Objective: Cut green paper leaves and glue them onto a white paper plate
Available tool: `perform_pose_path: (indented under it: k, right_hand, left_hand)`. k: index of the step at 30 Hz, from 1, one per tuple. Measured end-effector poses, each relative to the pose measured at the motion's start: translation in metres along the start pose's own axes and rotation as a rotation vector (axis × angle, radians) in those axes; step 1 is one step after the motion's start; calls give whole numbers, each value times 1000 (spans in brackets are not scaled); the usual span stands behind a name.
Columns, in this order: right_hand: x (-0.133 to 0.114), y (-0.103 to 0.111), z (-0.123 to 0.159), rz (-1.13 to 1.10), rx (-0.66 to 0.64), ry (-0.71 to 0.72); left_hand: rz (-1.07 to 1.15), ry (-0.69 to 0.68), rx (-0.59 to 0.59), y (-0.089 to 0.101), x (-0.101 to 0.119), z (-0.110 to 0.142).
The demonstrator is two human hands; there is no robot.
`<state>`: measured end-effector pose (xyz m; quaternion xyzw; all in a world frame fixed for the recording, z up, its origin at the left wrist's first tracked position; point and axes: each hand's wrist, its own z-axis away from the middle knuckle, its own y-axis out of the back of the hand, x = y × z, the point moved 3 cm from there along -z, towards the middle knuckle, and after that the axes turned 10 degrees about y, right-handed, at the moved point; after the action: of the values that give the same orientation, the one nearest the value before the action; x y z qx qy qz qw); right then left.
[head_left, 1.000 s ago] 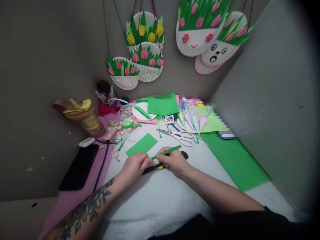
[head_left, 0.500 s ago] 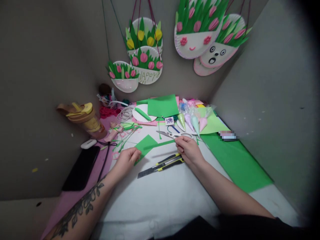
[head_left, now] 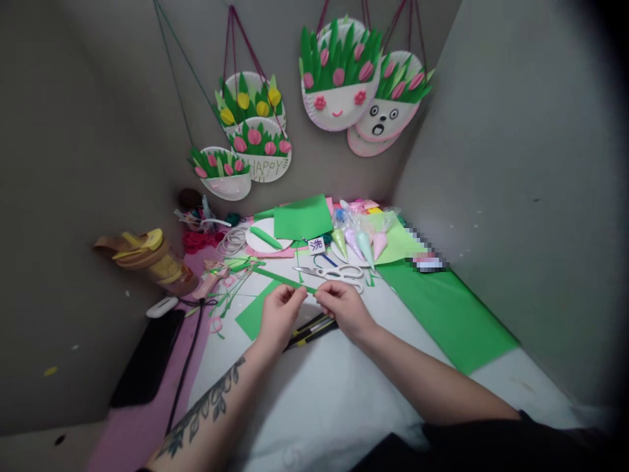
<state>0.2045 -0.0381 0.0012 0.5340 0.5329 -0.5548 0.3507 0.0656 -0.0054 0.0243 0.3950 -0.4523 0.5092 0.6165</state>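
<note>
Green strip (head_left: 280, 278), narrow and flat, held in the air above the middle of the counter (head_left: 314, 406). Its long free end points up and to the left, over the scraps; the near end is at the fingertips. Left hand (head_left: 281, 313) pinches it between thumb and fingers; right hand (head_left: 348, 309) pinches at its right end. The two hands are close, fingertips near each other, a slight gap between. Tattoo of leaves on the left forearm.

Just beneath the hands: black-and-yellow cutters (head_left: 314, 332), lying slantwise, partly covered. Green rectangle (head_left: 251, 316) flat on the counter, partly behind the left hand. Beyond the right hand, white-handled scissors (head_left: 346, 271), blades to the left.

Left side: tangle of thin green and pink scraps (head_left: 230, 288); farther out, black phone (head_left: 147, 359), white case (head_left: 162, 307) at its upper end, lidded cup (head_left: 170, 267).

Far side: white paper plate (head_left: 255, 244) bearing a folded green piece (head_left: 266, 238); green sheet (head_left: 303, 217) overlapping the plate; small card (head_left: 317, 246) with a written character; filled piping bags (head_left: 363, 244) in green, purple, mint and pink. Right edge: long green sheet (head_left: 455, 321).

On the wall, paper-plate baskets (head_left: 268, 167) hang by cords, with paper tulips and leaves.
</note>
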Motion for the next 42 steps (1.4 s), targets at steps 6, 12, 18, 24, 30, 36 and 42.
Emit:
perform_pose_path:
  k: [6,12,18,24,30,36,42]
  right_hand:
    - [-12,7,-4,207,-61,63]
    - [-8,18,-13,315,-127,40]
    - [-18,54,-35,1278,-191,302]
    - [-13,70,-46,1643,-400,201]
    - [-8,69,-49,1647,-496,201]
    - [-14,68,-47,1548,-433,268]
    - [-17,46,-27,858,-349,79]
  left_hand:
    - [36,-14,115,9,-12,-6]
    - [100,7,141,19,-13,-14]
    - [328,61,120,32,-22,-25]
    - [430,168,85,29,-23,-23]
    - [514,195,98,30,-19,-20]
    - [543,143,130,35,-9,-17]
    - [601,142,135,39,-8,-16]
